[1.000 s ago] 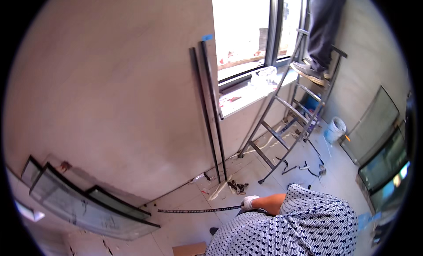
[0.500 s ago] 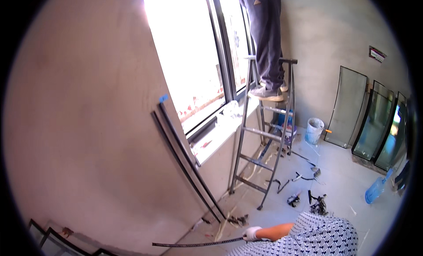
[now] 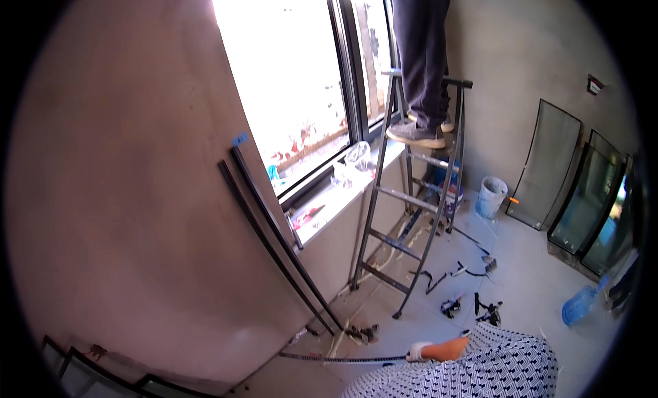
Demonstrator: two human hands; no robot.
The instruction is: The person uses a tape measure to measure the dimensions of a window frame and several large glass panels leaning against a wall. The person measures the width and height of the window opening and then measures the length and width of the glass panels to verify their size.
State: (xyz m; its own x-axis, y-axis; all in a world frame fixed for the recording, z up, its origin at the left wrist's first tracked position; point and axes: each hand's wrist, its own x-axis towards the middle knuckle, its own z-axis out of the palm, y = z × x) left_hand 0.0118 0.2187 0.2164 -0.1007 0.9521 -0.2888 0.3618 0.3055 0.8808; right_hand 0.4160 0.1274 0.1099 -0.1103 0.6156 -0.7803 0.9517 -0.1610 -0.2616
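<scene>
My right hand (image 3: 416, 351), in a pale glove, reaches leftward across my front from a short patterned sleeve (image 3: 510, 346). Its fingers are closed round one end of a long thin black strip (image 3: 329, 359) with small marks along it. Low above the floor, the strip runs left from the hand and bends slightly. Dark scraps (image 3: 363, 333) lie just beyond it, near the feet of two long dark bars (image 3: 277, 250) leaning on the wall. My left hand is out of sight.
Someone in dark trousers (image 3: 425, 55) stands on a metal stepladder (image 3: 394, 244) by the window. Glass panes (image 3: 546, 165) lean at the right, near a paint-stained bucket (image 3: 491, 197) and a blue bottle (image 3: 579, 304). Black scraps (image 3: 489, 309) litter the floor. Dark-framed panels (image 3: 96, 377) stand lower left.
The view has shifted a little. My right hand and the black strip have moved right and slightly up in the picture, with the strip still held. The person stays on the ladder.
</scene>
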